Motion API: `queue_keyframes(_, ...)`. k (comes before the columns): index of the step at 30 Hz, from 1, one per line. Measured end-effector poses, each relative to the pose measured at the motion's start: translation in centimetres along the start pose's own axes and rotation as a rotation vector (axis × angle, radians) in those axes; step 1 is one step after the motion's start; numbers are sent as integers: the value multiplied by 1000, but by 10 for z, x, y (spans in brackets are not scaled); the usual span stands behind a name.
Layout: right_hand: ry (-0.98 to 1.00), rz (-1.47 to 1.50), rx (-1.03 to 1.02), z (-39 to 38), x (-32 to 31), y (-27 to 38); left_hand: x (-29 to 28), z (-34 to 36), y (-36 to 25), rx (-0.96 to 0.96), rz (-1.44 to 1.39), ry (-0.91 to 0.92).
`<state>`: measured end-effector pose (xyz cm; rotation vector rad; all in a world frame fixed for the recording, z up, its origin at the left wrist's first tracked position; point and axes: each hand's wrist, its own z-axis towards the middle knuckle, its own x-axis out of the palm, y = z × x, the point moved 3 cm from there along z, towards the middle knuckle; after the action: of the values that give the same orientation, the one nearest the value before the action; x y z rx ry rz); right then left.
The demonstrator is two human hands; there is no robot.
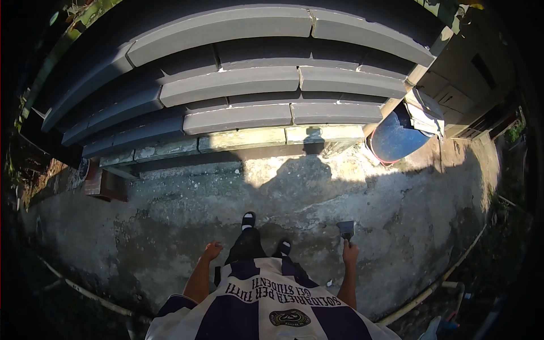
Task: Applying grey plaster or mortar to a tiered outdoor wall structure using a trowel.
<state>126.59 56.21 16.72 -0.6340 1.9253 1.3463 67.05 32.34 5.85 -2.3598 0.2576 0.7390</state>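
My right hand is closed around the handle of a putty knife, whose broad dark blade points away from me. The blade is held out over the concrete floor, to the right of my feet. On the other side, my left hand hangs with its fingers curled in, and no object shows in it. Ahead rise tiered grey ledges, with smooth faces and seams between their sections. The lowest ledge is pale and weathered; sunlight falls on part of it. Both hands are apart from the ledges.
A blue barrel stands at the right end of the ledges, with a pale sheet against it. Reddish-brown blocks sit at the left end. Pipes run along the floor's near edge. My shadow falls ahead.
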Motion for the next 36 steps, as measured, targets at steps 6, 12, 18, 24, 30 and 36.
queue_keyframes(6, 121, -18, -142, 24, 31, 0, 26, -77, 85, -131, -265, -61)
queue_keyframes(12, 354, -11, -229, -36, 111, 55, 63, -138, 220, -208, -878, -183)
queue_keyframes(18, 468, -75, -362, -115, 156, 124, 51, -135, 241, 239, 525, -57)
queue_keyframes(24, 538, -150, -490, -180, 206, 198, 8, -113, 272, -334, -714, -179)
queue_keyframes(30, 572, -85, -572, -227, 274, 264, -58, -110, 301, -124, -300, -225)
queue_keyframes(36, 748, -87, -495, -270, 315, 347, -115, -94, 264, -52, -378, -274)
